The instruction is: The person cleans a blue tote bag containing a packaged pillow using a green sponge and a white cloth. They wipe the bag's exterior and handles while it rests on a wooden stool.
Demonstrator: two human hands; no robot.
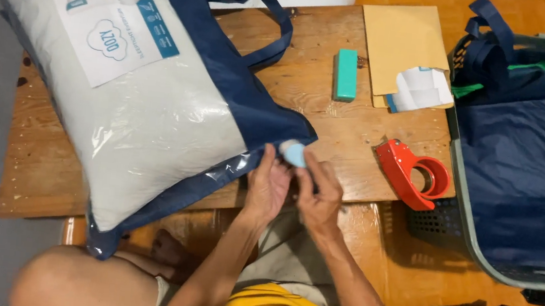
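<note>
Both hands meet at the near corner of the bagged pillow (pixel 134 110) — the left hand (pixel 267 186) and right hand (pixel 317 196) pinch a small light-blue roll (pixel 295 153) (light, stiff-looking, best gripped by its rim) — left of the red tape dispenser (pixel 414 172).

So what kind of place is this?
Probably a home packing spot for parcels: a low wooden table holds a red tape dispenser and brown envelopes, beside a bagged pillow.
</note>
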